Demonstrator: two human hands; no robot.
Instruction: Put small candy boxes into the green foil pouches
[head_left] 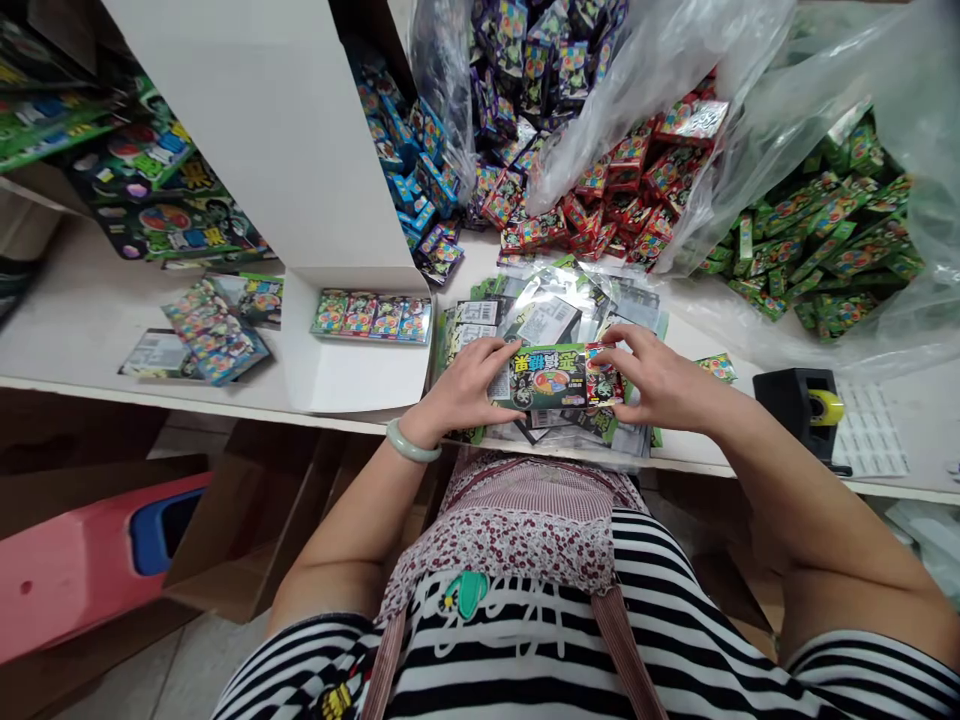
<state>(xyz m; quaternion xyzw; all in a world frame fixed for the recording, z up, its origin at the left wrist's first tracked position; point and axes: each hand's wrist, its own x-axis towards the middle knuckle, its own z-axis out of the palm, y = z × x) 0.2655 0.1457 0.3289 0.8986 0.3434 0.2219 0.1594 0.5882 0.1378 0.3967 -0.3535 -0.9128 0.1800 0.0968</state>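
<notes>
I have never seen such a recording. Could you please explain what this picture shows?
There is no machine: these are a person's bare hands, seen by a head-worn camera looking forward and down. The left hand holds a black-and-green carton; the right hand grips a small red box at its end. Beneath lie flat cartons. The white table also bears an open white box with a row of small boxes, a tape dispenser, and heaps of blue, purple, red and green packets.
</notes>
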